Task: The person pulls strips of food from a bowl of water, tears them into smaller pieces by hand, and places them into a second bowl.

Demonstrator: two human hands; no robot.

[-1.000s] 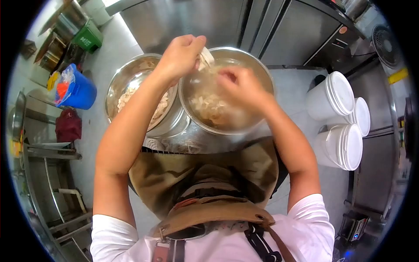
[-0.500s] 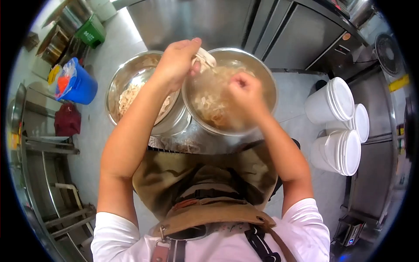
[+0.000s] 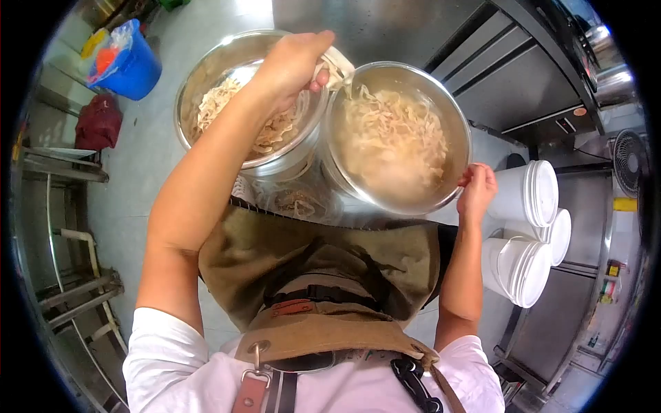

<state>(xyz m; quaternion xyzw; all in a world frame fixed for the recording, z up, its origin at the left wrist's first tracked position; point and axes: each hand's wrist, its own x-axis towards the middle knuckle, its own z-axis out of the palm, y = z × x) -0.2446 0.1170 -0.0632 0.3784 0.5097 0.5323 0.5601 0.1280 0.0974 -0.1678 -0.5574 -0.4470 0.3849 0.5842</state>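
My left hand (image 3: 296,65) is closed around a folded bundle of pale, soft strips (image 3: 337,67), above the gap between two round metal bowls. The right bowl (image 3: 463,117) holds cloudy liquid with many pale, ragged strips (image 3: 396,131) in it. At that bowl's right edge is my right hand (image 3: 477,189), its fingers curled and pinched at the rim. In the left bowl (image 3: 184,103), more pale strips (image 3: 217,103) lie in a heap, partly hidden by my left forearm.
White lidded buckets (image 3: 527,196) stand on the right, near a fan (image 3: 628,162). A blue bin (image 3: 134,69) and a dark red bag (image 3: 98,122) are on the left. Steel cabinets (image 3: 527,93) rise ahead. A clear plastic bag (image 3: 299,196) lies below the bowls.
My right hand has moved from over the liquid to the right bowl's right rim. My left hand still holds the pale strips. The view has turned, shifting the surroundings.
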